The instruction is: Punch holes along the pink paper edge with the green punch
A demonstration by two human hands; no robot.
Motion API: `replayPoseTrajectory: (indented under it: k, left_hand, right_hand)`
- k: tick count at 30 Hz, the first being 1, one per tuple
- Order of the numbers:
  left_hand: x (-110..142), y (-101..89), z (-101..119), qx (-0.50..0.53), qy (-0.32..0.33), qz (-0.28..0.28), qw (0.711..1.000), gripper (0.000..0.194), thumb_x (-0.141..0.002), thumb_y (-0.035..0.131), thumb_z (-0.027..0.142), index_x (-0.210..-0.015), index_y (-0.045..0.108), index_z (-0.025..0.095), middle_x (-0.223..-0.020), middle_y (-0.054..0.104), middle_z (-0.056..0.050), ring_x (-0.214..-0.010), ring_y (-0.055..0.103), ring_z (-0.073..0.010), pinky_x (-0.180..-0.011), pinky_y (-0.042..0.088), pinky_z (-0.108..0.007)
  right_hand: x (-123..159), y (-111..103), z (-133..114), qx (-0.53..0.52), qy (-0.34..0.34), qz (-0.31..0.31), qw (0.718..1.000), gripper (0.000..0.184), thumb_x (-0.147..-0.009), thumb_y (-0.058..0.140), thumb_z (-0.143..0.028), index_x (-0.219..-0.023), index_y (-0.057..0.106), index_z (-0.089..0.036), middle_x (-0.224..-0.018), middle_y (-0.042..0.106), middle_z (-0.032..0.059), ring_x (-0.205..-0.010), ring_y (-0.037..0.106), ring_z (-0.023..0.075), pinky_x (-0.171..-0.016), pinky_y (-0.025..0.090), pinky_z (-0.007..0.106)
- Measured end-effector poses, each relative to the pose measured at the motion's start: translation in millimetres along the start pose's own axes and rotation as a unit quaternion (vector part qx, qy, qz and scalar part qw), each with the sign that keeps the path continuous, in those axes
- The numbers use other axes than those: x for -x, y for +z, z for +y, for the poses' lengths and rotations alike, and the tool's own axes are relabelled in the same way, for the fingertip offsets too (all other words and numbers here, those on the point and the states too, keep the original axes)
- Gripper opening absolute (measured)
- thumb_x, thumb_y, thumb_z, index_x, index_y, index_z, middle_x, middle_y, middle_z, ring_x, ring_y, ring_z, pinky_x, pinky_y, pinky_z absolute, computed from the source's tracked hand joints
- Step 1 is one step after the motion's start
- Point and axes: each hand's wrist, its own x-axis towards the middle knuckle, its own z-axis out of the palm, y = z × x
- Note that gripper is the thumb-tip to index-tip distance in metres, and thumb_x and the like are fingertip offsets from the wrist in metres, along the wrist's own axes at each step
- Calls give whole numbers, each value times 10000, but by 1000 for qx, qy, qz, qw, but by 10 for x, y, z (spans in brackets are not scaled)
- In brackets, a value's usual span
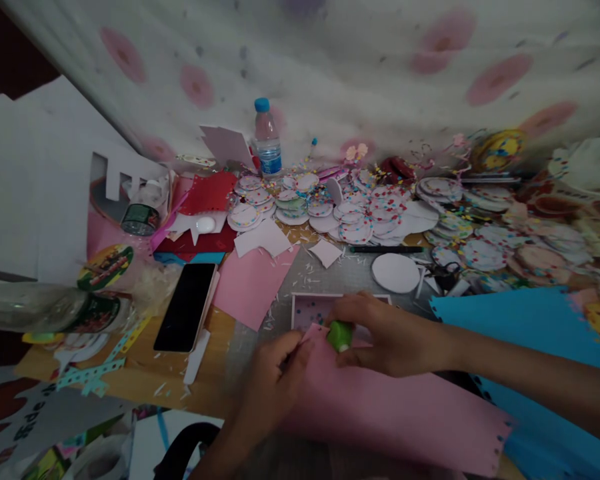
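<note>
Tray: the shallow white-rimmed tray (pixel 293 311) is serving as landmark, lying beyond the sheet with small coloured bits showing inside.
Left hand: the left hand (pixel 279 373) is pinching the pink sheet (pixel 380 417) near its upper corner, just at the tray's near side.
Right hand: the right hand (pixel 393 337) is gripping the small green tool (pixel 340 335) between thumb and fingers, over the tray's near part; the tool is meeting the sheet's edge.
Pink sheet: it is stretching from the tray's near side toward the right, its far end showing small notches or holes.
Around the tray: a white oval disc (pixel 395 273) and a dark pen (pixel 387 249) are lying beyond it to the right, a phone (pixel 186 307) to its left, a blue sheet (pixel 510 327) to its right.
Slip risk: the left pinch is holding only a small area, so a tug from the tool could be skewing or creasing the corner.
Spill risk: a wrist or the sheet could be catching the tray's rim and tipping the loose bits out.
</note>
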Motion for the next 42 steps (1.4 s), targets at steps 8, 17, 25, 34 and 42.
replayPoseTrajectory:
  k: [8,17,25,34,42]
  left_hand:
    - [5,6,12,9,-5,-4,1000,336,-901,450,359,-628,490,167,-570,448,42,-572,457,-113,-525,297,-215]
    - [25,-11,-16,0,9,5,1000,329,-903,435,346,-646,526,162,-570,444,39,-572,458,-119,-525,300,-222]
    - [36,-44,-12,-1,29,30,999,303,-895,451,298,-637,523,157,-565,464,42,-558,459,-112,-516,307,-215]
    - [47,-51,-69,5,20,36,999,297,-908,462,336,-707,590,160,-600,535,34,-589,503,-122,-535,332,-209]
    - [50,-91,-30,0,21,51,998,283,-894,473,313,-697,606,160,-609,581,21,-581,519,-129,-530,335,-212]
  right_hand:
    - [-29,125,-12,13,-10,44,999,131,-756,654,-169,-712,531,-164,-716,587,-1,-711,513,150,-721,340,311]
    - [17,90,4,-2,11,34,999,176,-782,668,-300,-748,565,-162,-734,594,12,-716,530,166,-710,360,313]
    - [89,126,-5,-15,17,47,999,125,-748,668,-213,-727,550,-178,-765,608,23,-760,544,186,-706,373,308]
    - [36,169,14,-7,11,41,999,51,-723,611,-141,-738,568,-163,-706,576,-2,-688,512,147,-667,380,270]
    - [92,92,0,-11,30,-5,999,102,-737,650,-196,-764,558,-161,-829,612,55,-790,547,201,-698,392,306]
